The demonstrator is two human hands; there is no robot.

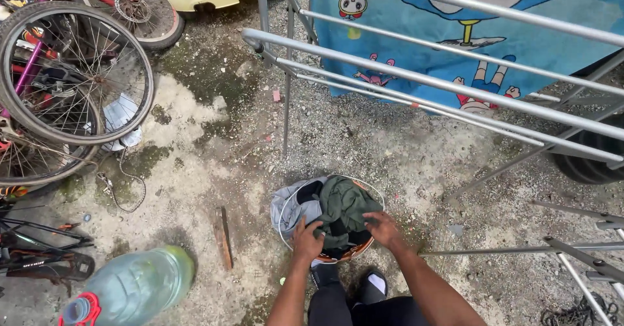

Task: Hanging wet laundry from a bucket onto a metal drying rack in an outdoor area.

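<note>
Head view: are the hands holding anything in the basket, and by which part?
Both hands are on the dark green garment in the basket: left hand at its lower left edge, right hand at its lower right. A closed grip cannot be told.

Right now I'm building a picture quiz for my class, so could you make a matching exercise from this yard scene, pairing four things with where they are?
Things:
1. round basket of clothes
2. large green plastic water bottle
3. blue cartoon-print cloth
4. spoked bicycle wheel

Places:
A. hanging on the metal drying rack, top right
B. top left
C. under both hands, left hand and right hand
D. lying on the ground, bottom left

Pairs: 1-C, 2-D, 3-A, 4-B
</note>
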